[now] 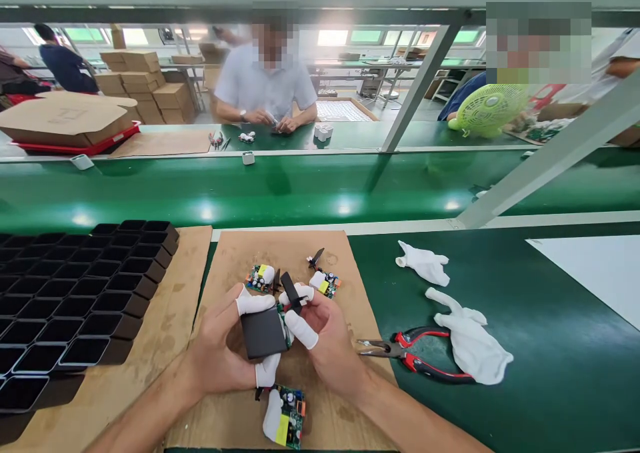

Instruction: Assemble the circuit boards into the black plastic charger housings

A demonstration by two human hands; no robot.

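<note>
Your left hand [215, 346] grips the black case [264, 334], a circuit board [287, 333] only partly inside, your right hand [333, 346] pinches a black strip [289, 290] beside it, and three uncased boards [260, 278] [325, 284] [286, 416] lie around it.

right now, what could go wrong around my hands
The black strip in your right hand sticks up beside the black case in your left hand, so it might get bent or pinched against the case edge. The loose circuit board just below could be nudged by your left fingers. The pliers point at your right wrist, so their tips might scratch it.
</note>
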